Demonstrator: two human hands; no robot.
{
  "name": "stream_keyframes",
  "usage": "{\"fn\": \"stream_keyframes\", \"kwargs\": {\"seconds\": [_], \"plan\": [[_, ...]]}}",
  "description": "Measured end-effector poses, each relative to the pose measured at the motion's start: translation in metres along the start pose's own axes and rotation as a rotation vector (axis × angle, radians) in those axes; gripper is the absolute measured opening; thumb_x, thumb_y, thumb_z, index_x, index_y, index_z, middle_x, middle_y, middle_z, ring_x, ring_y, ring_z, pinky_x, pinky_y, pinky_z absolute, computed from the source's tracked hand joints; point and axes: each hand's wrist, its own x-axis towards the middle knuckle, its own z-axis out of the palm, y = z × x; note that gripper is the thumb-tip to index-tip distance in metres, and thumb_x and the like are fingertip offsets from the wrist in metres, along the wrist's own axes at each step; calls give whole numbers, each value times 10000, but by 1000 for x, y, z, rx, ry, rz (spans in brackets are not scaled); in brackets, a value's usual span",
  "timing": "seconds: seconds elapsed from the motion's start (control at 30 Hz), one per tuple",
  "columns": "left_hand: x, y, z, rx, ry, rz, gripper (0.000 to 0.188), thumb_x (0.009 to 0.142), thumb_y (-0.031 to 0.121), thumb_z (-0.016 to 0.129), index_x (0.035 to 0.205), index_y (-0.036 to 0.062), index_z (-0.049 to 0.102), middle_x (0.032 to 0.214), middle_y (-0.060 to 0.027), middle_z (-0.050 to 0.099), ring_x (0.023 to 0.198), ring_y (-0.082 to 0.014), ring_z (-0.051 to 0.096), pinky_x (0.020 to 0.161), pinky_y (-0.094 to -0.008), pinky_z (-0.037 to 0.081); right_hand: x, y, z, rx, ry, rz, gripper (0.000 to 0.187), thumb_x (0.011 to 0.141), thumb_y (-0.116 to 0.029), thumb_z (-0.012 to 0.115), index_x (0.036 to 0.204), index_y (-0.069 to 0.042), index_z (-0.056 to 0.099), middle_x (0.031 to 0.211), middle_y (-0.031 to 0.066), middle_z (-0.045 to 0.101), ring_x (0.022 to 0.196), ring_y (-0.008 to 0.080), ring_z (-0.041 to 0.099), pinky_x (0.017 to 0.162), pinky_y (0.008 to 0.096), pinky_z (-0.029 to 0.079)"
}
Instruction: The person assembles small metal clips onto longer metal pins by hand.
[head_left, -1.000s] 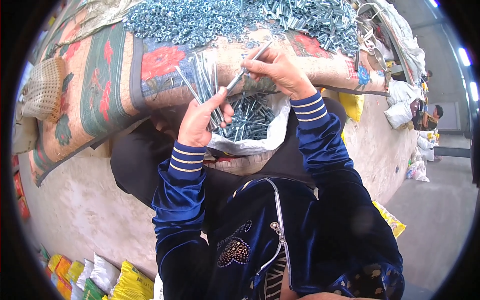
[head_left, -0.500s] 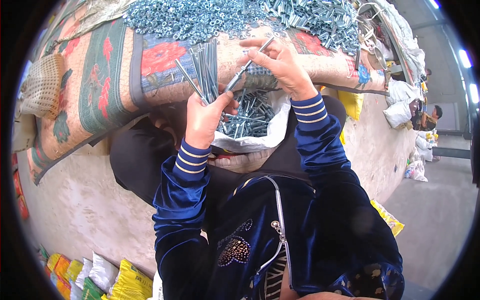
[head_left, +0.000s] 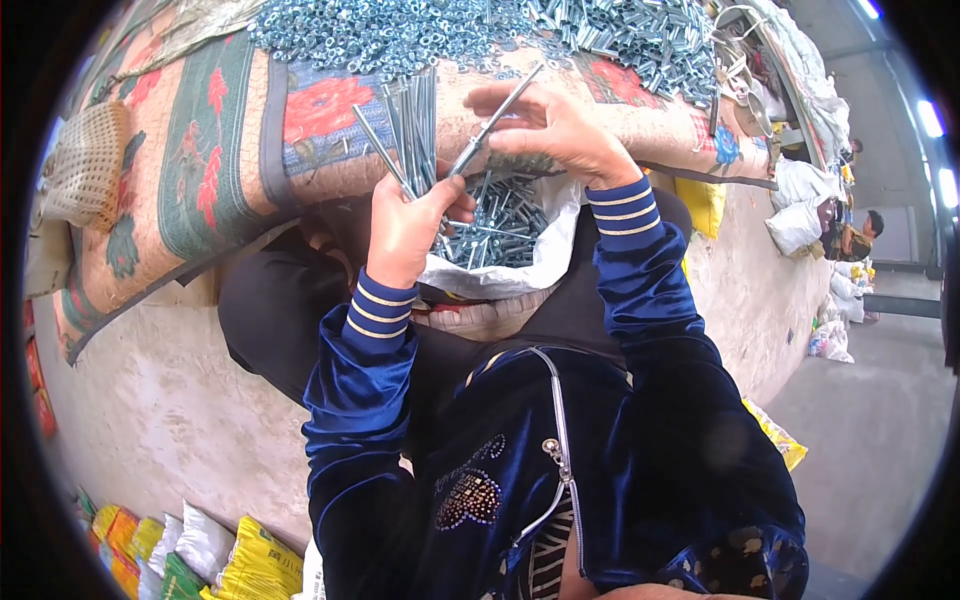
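My left hand (head_left: pixel 402 232) is closed around a fanned bundle of long thin metal bolts (head_left: pixel 414 130). One more bolt (head_left: pixel 510 105) slants up to the right from between its thumb and fingers, with a thicker sleeve on its lower part. Beside this slanting bolt, my right hand (head_left: pixel 568 138) has its fingers stretched out and loosely apart; whether they touch the bolt I cannot tell. Below both hands a white sack (head_left: pixel 558 245) stands open between my legs, with many assembled metal bolts (head_left: pixel 500 225) inside.
A flowered padded cover (head_left: pixel 330 110) spreads before me, bearing a heap of nuts (head_left: pixel 370 40) and a pile of metal sleeves (head_left: pixel 640 45). A woven basket (head_left: pixel 85 170) sits at the left. Colourful bags (head_left: pixel 255 560) lie at lower left. Another person (head_left: pixel 860 235) is far right.
My right hand's fingers have loosened from the slanting bolt and stretched out, shifting slightly down and left. My left hand keeps hold of the bundle, nearly in place.
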Motion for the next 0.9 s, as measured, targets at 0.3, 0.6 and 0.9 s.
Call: {"fn": "stream_keyframes", "kwargs": {"seconds": [0.3,0.6,0.9], "plan": [[-2,-1,0,44,17,24,186,830,127,635,948,-6,581,711,-93,653,584,-149,635,494,-233,445,1,-4,-8,-555,185,26,284,869,-284,648,947,-12,675,758,36,663,686,61,579,645,194,454],[-1,1,3,79,25,5,186,824,116,633,942,-16,577,705,-95,651,575,-147,628,491,-234,439,1,4,2,-106,281,-177,273,892,-232,622,1033,0,647,691,-12,609,543,44,529,523,196,446],[5,-10,10,180,10,99,186,853,150,645,965,9,600,624,-12,554,497,-88,504,444,-231,387,-16,8,4,-280,106,189,233,830,-240,692,899,-20,655,741,-24,593,591,25,479,522,191,399]]}}
